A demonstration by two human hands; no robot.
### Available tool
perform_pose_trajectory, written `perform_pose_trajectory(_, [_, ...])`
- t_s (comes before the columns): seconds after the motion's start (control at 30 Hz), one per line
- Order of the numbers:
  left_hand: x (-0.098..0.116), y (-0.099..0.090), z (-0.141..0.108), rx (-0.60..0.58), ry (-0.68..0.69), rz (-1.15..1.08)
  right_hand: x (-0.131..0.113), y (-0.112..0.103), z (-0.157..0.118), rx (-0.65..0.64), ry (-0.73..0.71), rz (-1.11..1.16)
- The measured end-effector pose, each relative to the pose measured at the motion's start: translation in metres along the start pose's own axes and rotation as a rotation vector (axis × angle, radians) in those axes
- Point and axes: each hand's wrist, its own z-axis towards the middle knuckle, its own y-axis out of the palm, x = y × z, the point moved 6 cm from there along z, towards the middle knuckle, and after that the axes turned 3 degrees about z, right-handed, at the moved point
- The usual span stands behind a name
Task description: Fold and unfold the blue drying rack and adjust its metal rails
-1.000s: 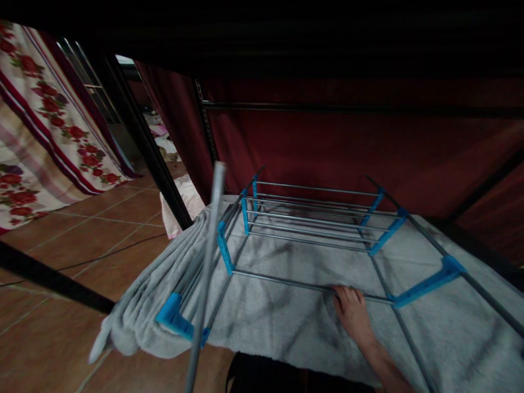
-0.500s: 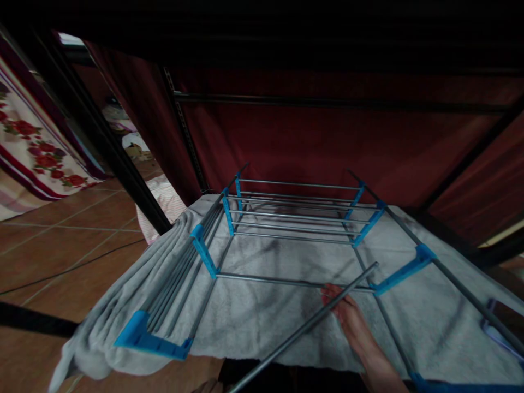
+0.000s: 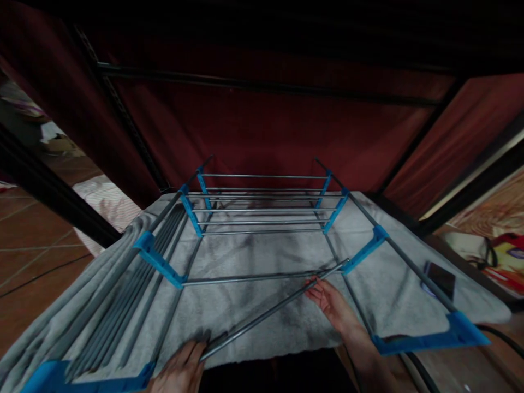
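A loose grey metal rod (image 3: 262, 317) slants across the near side of a drying rack frame with blue plastic brackets (image 3: 365, 248). My left hand (image 3: 180, 367) grips its near, lower end, partly cut off by the picture's bottom edge. My right hand (image 3: 327, 303) has its fingers closed around the rod towards the far end, close to the right bracket. Just beyond, a fitted crossbar (image 3: 245, 278) spans the left and right brackets. Several more bars are fitted across the rack's far part. Along the left side lies a bundle of loose rods (image 3: 123, 322).
The rack lies on a grey cloth (image 3: 266, 254) covering a raised surface. A phone (image 3: 440, 279) rests at the right. Behind hangs a dark red curtain (image 3: 262, 131) with black metal frame bars. A black post (image 3: 53, 185) stands left, and a cable crosses the tiled floor.
My left hand has come into view on the rod's near end. The rod has swung lower and flatter, its far end now near the right bracket. The view has turned right.
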Motion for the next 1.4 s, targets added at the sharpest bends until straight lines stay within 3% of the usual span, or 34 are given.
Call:
perform_pose_trajectory(0.17, [0.011,-0.012,0.026,0.119,0.106,-0.046,0.010,0.009,0.004,-0.010,-0.010,-0.025])
perform_pose_trajectory(0.33, [0.028,-0.012,0.055,0.064,0.074,-0.100,0.027,0.010,0.006,-0.005,0.036,-0.001])
perform_pose_trajectory(0.47, [0.036,-0.008,0.073,-0.070,0.007,-0.132,0.036,-0.009,0.009,0.046,0.077,0.020])
perform_pose_trajectory(0.6, [0.035,-0.010,0.086,-0.092,0.011,-0.187,0.039,-0.035,0.014,0.107,0.095,0.032])
perform_pose_trajectory(0.93, [0.026,-0.004,0.099,-0.122,0.008,-0.256,0.035,-0.050,0.021,0.155,0.039,-0.057])
perform_pose_trajectory(1.13, [0.033,-0.004,0.107,-0.138,0.021,-0.260,0.034,-0.055,0.020,0.170,0.095,-0.066])
perform_pose_trajectory(1.4, [0.051,-0.002,0.099,-0.140,0.037,-0.288,0.033,-0.062,0.009,0.147,0.106,-0.123])
